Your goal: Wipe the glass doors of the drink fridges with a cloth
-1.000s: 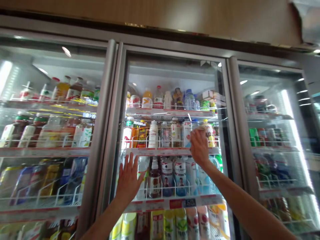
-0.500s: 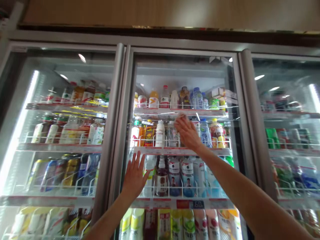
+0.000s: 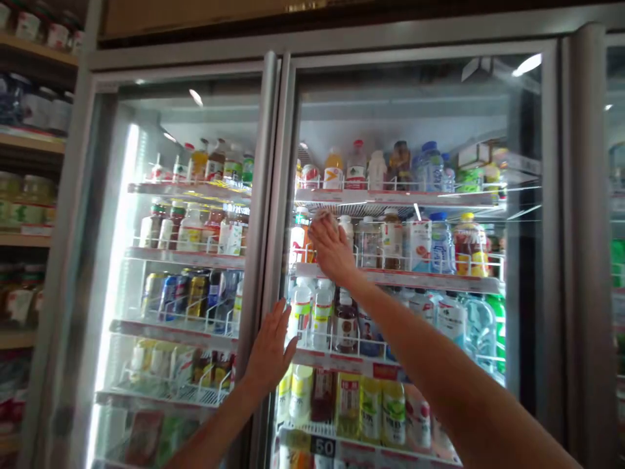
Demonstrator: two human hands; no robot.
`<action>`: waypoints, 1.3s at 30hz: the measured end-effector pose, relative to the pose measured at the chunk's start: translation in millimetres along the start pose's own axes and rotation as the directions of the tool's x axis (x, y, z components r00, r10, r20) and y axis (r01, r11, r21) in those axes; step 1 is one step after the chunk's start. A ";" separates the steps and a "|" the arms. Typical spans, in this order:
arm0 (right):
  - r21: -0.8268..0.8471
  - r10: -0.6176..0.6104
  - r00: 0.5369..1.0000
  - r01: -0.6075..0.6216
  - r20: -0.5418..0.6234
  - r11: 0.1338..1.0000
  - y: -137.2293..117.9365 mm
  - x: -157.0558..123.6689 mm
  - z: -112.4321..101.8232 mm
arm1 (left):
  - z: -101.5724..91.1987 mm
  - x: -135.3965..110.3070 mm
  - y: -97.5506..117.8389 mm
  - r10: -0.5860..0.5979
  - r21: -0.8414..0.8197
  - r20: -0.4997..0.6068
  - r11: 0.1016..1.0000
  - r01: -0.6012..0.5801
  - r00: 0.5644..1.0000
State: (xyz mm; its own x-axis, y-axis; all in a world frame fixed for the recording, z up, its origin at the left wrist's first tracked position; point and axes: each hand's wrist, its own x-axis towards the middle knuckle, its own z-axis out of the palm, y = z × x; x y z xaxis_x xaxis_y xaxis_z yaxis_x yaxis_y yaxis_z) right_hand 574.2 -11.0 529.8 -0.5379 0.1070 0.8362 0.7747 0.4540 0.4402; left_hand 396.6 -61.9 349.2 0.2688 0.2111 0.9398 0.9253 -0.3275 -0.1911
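I face a drinks fridge with glass doors. My left hand (image 3: 270, 350) lies flat with fingers spread on the left edge of the middle glass door (image 3: 420, 117), beside the metal door frame (image 3: 267, 195). My right hand (image 3: 333, 251) reaches up and presses a small pale cloth (image 3: 324, 217) against the same glass, level with the second shelf (image 3: 390, 277) of bottles. Its fingers are closed over the cloth. Behind the glass stand rows of bottles, among them a blue-capped water bottle (image 3: 442, 244) and a yellow juice bottle (image 3: 333, 170).
The left fridge door (image 3: 161, 111) is shut over shelves of bottles and cans (image 3: 188, 293). Open wooden shelves (image 3: 32, 140) with jars stand at the far left. Another fridge frame post (image 3: 583, 260) rises at the right.
My right hand has slid left across the glass with the cloth, from the right side of the second shelf to its left end. My left hand stayed flat on the door. The view has shifted left.
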 end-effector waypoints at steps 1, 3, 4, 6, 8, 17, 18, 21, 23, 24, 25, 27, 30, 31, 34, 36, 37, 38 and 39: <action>0.027 -0.080 0.996 0.079 0.044 0.996 -15.4 -20.0 10.3 | -4.1 -8.3 -1.9 -0.001 0.001 0.010 1.000 0.001 1.000; 0.107 -0.258 0.957 0.246 0.130 0.963 -51.3 -80.0 33.1 | -10.5 -26.1 -4.2 -0.013 0.013 0.043 1.000 0.012 0.999; 0.148 -0.313 0.937 0.292 0.154 0.945 -69.2 -115.3 43.4 | -12.7 -35.5 -4.5 -0.019 0.024 0.063 1.000 0.017 0.998; 0.225 -0.411 0.890 0.368 0.195 0.902 -97.0 -180.0 57.4 | -15.1 -53.8 -3.4 -0.005 0.044 0.113 0.999 0.000 0.994; 0.269 -0.462 0.864 0.405 0.199 0.874 -107.7 -218.5 60.3 | -15.1 -69.4 -0.5 0.044 0.048 0.162 0.997 -0.052 0.986; 0.024 0.020 0.978 -0.025 0.206 0.999 -56.0 -251.0 20.6 | 11.4 -91.9 29.0 0.118 -0.049 0.269 0.993 -0.109 0.956; 0.006 0.031 0.979 -0.033 0.201 0.999 -46.1 -270.4 14.5 | 14.3 -90.9 33.1 0.124 -0.059 0.268 0.992 -0.113 0.955; -0.142 0.348 0.938 -0.344 0.002 0.928 -1.8 -320.5 -7.7 | 21.2 -82.4 45.3 0.143 -0.082 0.223 0.988 -0.128 0.964; -0.178 0.537 0.813 -0.576 -0.224 0.798 23.4 -331.0 -19.2 | 25.7 -72.4 55.3 0.137 -0.097 0.177 0.988 -0.122 0.975; -0.169 0.577 0.759 -0.638 -0.302 0.751 28.3 -328.7 -21.9 | 28.5 -66.8 61.4 0.130 -0.106 0.156 0.988 -0.114 0.979; -0.156 0.589 0.735 -0.660 -0.335 0.735 27.0 -322.8 -22.1 | 31.7 -61.2 68.2 0.121 -0.114 0.141 0.988 -0.105 0.983; -0.142 0.554 0.788 -0.602 -0.270 0.786 10.1 -307.5 -16.3 | 39.1 -51.6 83.2 0.102 -0.129 0.130 0.988 -0.085 0.986; -0.120 0.326 0.943 -0.317 0.068 0.941 -12.0 -298.4 -7.6 | 50.0 -43.7 102.5 0.065 -0.113 0.132 0.992 -0.050 0.989; -0.121 0.282 0.953 -0.269 0.106 0.955 -9.9 -302.0 -8.9 | 52.8 -42.8 106.4 0.054 -0.098 0.131 0.994 -0.042 0.990; -0.193 0.414 0.905 -0.425 -0.094 0.885 21.4 -324.0 -23.9 | 58.1 -43.4 109.7 0.065 -0.071 0.128 0.996 -0.057 0.990; -0.199 0.547 0.789 -0.605 -0.281 0.770 40.1 -334.7 -30.9 | 60.1 -44.9 107.8 0.078 -0.076 0.139 0.995 -0.068 0.987; -0.190 0.584 0.742 -0.658 -0.329 0.729 42.5 -336.4 -30.4 | 61.0 -45.7 106.6 0.076 -0.079 0.146 0.995 -0.065 0.986; -0.181 0.592 0.736 -0.664 -0.329 0.725 39.6 -336.3 -27.6 | 61.8 -46.4 105.5 0.070 -0.080 0.152 0.995 -0.058 0.986; -0.172 0.567 0.775 -0.621 -0.278 0.765 32.5 -335.3 -23.3 | 62.6 -47.0 104.5 0.065 -0.080 0.156 0.995 -0.052 0.986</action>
State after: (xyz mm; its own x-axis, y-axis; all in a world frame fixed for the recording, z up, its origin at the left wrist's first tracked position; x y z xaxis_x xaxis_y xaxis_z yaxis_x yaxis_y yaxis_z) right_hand 787.4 -52.7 271.3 0.1145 0.0948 0.9889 0.9836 0.1285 -0.1263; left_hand 497.5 -48.4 267.3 0.3664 0.3309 0.8696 0.8856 -0.4107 -0.2168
